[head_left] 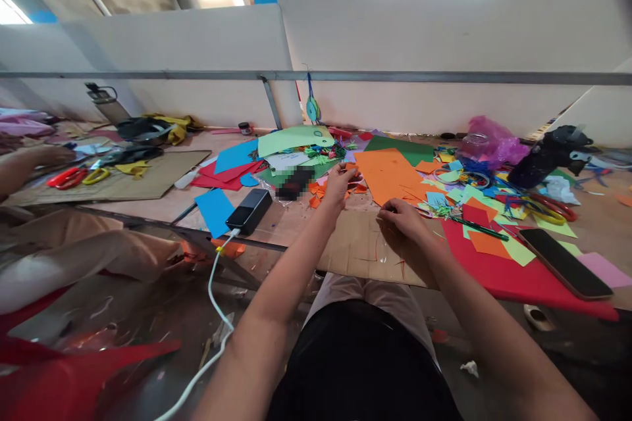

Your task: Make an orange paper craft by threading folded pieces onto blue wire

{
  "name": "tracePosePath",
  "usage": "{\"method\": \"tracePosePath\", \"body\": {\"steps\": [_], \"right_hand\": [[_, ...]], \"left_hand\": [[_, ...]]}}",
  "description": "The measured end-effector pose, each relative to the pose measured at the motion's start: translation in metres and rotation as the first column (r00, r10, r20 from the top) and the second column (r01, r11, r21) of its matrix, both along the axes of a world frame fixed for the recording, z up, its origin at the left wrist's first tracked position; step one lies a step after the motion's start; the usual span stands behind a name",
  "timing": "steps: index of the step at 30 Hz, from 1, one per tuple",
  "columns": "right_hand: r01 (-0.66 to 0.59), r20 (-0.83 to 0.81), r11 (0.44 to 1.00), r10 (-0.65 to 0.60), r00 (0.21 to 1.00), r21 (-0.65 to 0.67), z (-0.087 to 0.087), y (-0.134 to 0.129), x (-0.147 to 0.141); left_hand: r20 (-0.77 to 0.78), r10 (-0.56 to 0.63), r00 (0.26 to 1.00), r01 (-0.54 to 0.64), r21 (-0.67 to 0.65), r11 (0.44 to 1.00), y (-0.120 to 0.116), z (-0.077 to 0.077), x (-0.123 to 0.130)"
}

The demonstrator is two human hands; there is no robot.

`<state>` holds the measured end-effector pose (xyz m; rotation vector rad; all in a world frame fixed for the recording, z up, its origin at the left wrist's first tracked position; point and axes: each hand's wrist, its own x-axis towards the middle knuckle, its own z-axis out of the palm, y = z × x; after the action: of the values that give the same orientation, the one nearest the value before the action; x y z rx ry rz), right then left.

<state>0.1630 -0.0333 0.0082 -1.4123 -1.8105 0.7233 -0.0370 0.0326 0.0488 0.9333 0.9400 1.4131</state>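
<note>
My left hand [340,183] is over the table among small orange paper scraps [316,196], its fingers drawn together. Whatever they pinch is too small to make out. Lower and to the right, my right hand [402,217] hovers over a piece of brown cardboard [353,243] at the table's front edge. Its thumb and fingertips are also pressed together, and I cannot make out what is between them. Thin reddish strips lie on the cardboard. Just beyond both hands is a large orange paper sheet [390,174].
A power bank [249,212] with a white cable is at left. Red-handled scissors [555,207], a phone [565,263], a pen [478,228] and a dark bottle [546,154] lie among colored paper at right. Another person's hand [54,154] is at far left near red scissors [68,177].
</note>
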Motion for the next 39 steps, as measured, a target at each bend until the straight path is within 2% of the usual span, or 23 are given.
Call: {"method": "tracePosePath", "body": {"steps": [3, 5, 9, 12, 15, 18, 21, 23, 26, 30, 34, 39], "right_hand": [[-0.132, 0.127, 0.989, 0.139, 0.982, -0.064, 0.015, 0.006, 0.003], [-0.181, 0.226, 0.983, 0.186, 0.956, -0.042, 0.027, 0.017, 0.005], [-0.119, 0.322, 0.991, 0.092, 0.942, 0.066, 0.039, 0.05, -0.001], [-0.078, 0.36, 0.992, 0.039, 0.932, 0.095, 0.032, 0.077, -0.013], [-0.078, 0.37, 0.993, 0.04, 0.928, 0.087, 0.018, 0.098, -0.028], [-0.086, 0.351, 0.993, 0.051, 0.935, 0.085, 0.007, 0.112, -0.038], [-0.074, 0.329, 0.994, 0.044, 0.943, 0.078, 0.003, 0.124, -0.039], [-0.059, 0.251, 0.997, 0.046, 0.967, 0.045, 0.003, 0.131, -0.035], [-0.07, -0.015, 0.996, 0.069, 0.997, -0.053, 0.005, 0.137, -0.023], [-0.114, -0.273, 0.984, 0.073, 0.959, -0.138, 0.004, 0.135, -0.01], [-0.133, -0.399, 0.973, 0.048, 0.916, -0.188, 0.003, 0.129, -0.004], [-0.14, -0.423, 0.975, 0.054, 0.905, -0.174, 0.001, 0.125, -0.003]], "left_hand": [[-0.076, -0.081, 0.994, 0.073, -0.093, 0.993, 0.002, -0.011, -0.009], [-0.133, -0.152, 0.979, 0.138, -0.112, 0.984, 0.002, -0.022, -0.012], [-0.241, -0.267, 0.933, 0.247, -0.11, 0.963, -0.003, -0.037, -0.009], [-0.244, -0.319, 0.916, 0.288, -0.154, 0.945, -0.007, -0.038, -0.008], [-0.175, -0.341, 0.924, 0.302, -0.213, 0.929, -0.004, -0.035, -0.012], [-0.142, -0.346, 0.928, 0.298, -0.275, 0.914, 0.007, -0.033, -0.017], [-0.15, -0.33, 0.932, 0.282, -0.272, 0.92, 0.022, -0.033, -0.019], [-0.143, -0.318, 0.937, 0.279, -0.242, 0.929, 0.03, -0.033, -0.016], [-0.167, -0.303, 0.938, 0.267, -0.205, 0.942, 0.035, -0.033, -0.007], [-0.204, -0.258, 0.944, 0.227, -0.166, 0.96, 0.039, -0.035, 0.007], [-0.258, -0.212, 0.942, 0.185, -0.126, 0.975, 0.042, -0.036, 0.013], [-0.169, -0.308, 0.936, 0.27, -0.212, 0.939, 0.044, -0.037, 0.011]]}}
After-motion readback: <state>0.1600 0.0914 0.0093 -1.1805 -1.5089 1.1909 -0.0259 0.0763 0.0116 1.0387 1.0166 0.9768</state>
